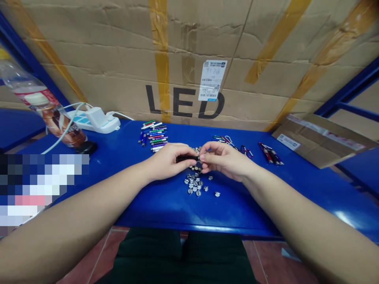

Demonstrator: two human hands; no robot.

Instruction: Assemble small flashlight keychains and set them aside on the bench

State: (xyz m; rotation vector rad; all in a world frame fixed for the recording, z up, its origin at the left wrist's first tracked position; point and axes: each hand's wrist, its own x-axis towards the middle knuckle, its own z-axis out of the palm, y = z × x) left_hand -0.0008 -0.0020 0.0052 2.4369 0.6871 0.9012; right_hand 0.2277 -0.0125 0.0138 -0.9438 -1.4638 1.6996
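Note:
My left hand (177, 159) is closed around a small black tube (186, 158), which looks like a mini flashlight body and lies level over the table. At the tube's right end, the thumb and forefinger of my right hand (222, 158) are pinched together; whatever sits between them is too small to make out. Small round button cells (196, 169) lie just under and behind my hands, partly hidden by them. Closer to me are several silver slotted caps (194, 183) in a loose heap, with a single cap (217, 194) off to the right.
Coloured metal tubes (158, 136) are laid out behind my left hand. Carabiner clips (227, 139) and finished-looking penlights (270, 154) lie to the right, near a small carton (322, 138). A bottle (59, 114) and power strip (99, 121) stand left. A large LED carton (124, 59) walls the back.

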